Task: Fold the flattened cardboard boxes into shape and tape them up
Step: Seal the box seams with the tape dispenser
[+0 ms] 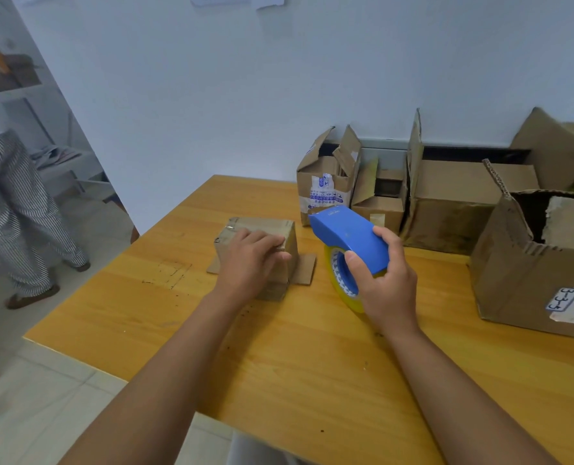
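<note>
i'm at the taping step. my left hand [250, 260] lies flat on top of the small cardboard box [262, 253], fingers straight and pressing the closed flaps down; nothing is curled round it. my right hand [384, 283] grasps the blue tape dispenser [349, 238], thumb on the near side of the housing and fingers wrapped over the far side, with the yellow-edged roll of tape [344, 280] hanging below my palm, its bottom edge at or near the table [279, 364].

the box sits under my left hand and just to the left of the dispenser, its bottom flaps splayed out flat on the wood to either side. its long axis runs from my left wrist away toward the far left, along my forearm's line, and the seam follows that line as far as i can tell; my fingers cover most of it.

the dispenser's long axis runs from my right palm up and away to the left, nose toward the box's far right corner.

next, i judge, i should bring the nose down on the top at one end of the seam, press the tape end on, and draw it along while my left hand keeps the flaps shut and shifts clear of the path. i cannot tell whether a loose tape end is ready.
</note>
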